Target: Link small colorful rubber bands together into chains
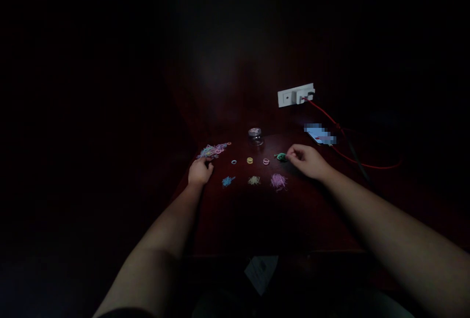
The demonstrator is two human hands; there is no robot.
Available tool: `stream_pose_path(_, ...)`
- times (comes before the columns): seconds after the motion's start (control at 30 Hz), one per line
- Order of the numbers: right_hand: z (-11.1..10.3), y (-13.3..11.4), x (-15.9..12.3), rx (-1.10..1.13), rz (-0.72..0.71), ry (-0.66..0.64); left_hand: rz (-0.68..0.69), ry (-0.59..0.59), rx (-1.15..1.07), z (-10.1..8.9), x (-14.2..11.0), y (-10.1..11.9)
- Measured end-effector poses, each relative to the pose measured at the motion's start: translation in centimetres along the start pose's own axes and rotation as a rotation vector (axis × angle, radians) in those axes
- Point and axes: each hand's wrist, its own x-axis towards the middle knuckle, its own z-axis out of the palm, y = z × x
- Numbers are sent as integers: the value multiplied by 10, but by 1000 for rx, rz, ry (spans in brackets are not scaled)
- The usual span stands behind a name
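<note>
1. A little clear jar [255,137] stands on the dark red table [257,220].
2. The left hand [200,172] is to the left of the jar and nearer to the person. Its fingers reach the edge of a mixed heap of colored bands [213,151]. The thumb sits apart from the fingers, but I cannot tell if they hold a band.
3. The right hand [304,160] is to the right of the jar and nearer. Its thumb and finger come close together by the green bands [281,157] — I cannot tell if they pinch one.
4. In front of the jar there is a row: a light blue ring [234,161] to its left, yellow rings [249,160] almost straight in front, then pink rings [266,161] and the green bands to its right.
5. Further in front of the jar lie three loose piles — a blue pile [227,181] to its left, a pale yellow pile [253,180] straight ahead, and a purple pile [278,181] to its right.
6. A phone [318,134] lies to the right of the jar.
</note>
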Motion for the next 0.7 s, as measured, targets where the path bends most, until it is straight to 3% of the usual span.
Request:
stream_pose_path(0.23,7,3,1,10,-34,-13,-78,263,-325,-22,-27,22)
stream_pose_path(0.53,8,-4,-1,-10,-70,-18,77,320,-870,-16,-15,135)
stream_pose_path(0.7,8,-22,-10,-45,-90,-31,110,330,-944,-9,-25,165)
